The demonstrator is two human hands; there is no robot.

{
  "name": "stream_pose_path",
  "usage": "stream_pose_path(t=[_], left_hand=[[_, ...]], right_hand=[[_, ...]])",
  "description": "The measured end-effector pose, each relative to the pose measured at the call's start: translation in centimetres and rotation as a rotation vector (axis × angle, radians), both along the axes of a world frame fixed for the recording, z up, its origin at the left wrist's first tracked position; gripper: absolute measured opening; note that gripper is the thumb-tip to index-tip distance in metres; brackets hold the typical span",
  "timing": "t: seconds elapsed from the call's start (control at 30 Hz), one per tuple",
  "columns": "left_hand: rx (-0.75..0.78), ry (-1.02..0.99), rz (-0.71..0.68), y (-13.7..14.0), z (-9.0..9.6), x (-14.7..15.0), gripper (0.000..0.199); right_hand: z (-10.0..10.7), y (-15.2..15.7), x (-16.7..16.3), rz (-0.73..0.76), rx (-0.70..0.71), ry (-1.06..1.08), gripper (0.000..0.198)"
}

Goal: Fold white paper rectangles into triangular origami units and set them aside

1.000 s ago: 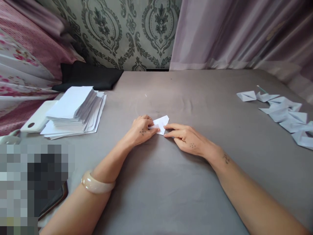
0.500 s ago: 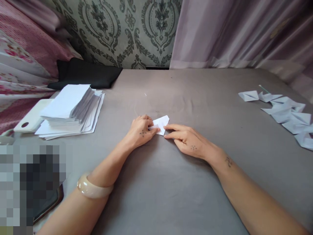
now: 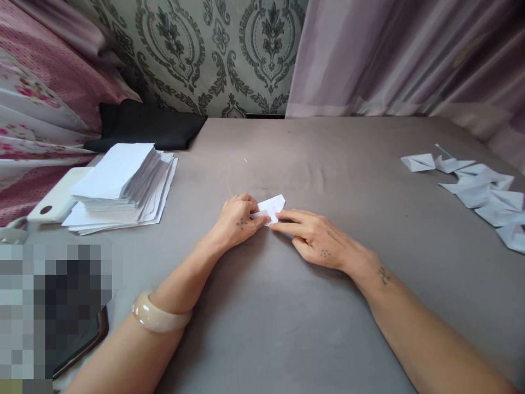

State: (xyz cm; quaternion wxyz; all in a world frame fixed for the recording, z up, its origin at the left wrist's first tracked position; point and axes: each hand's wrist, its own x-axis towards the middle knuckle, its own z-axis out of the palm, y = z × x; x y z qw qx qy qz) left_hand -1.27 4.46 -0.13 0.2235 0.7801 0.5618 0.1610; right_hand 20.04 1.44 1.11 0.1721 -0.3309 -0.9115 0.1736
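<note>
A small folded white paper piece (image 3: 271, 208) lies flat on the grey cloth surface (image 3: 287, 317) near the middle. My left hand (image 3: 240, 219) rests on its left part, fingers curled and pinning it down. My right hand (image 3: 314, 235) lies flat to the right, its fingertips pressing the paper's lower right edge. Both hands touch the same piece; much of it is hidden under the fingers. A cream bangle (image 3: 158, 317) sits on my left wrist.
A stack of white paper sheets (image 3: 123, 186) sits at the left on a white board (image 3: 57, 197). A black cloth (image 3: 147, 128) lies behind it. Several folded paper shapes (image 3: 476, 186) lie at the right edge. A phone (image 3: 82, 342) is at lower left.
My right fingertips have slid slightly left over the paper's lower edge. My left hand stays in place on the piece.
</note>
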Motion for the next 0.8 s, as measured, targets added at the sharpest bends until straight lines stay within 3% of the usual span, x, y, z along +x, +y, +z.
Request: stream_pose_path(t=[0.47, 0.8], left_hand=[[-0.09, -0.18, -0.061, -0.4, 0.7, -1.2, 0.023], [-0.028, -0.199, 0.008, -0.3, 0.0, -1.3, 0.018]], right_hand=[[-0.6, -0.5, -0.4, -0.07, 0.0, -0.047, 0.049], [-0.8, -0.5, -0.5, -0.066, 0.012, -0.01, 0.049]])
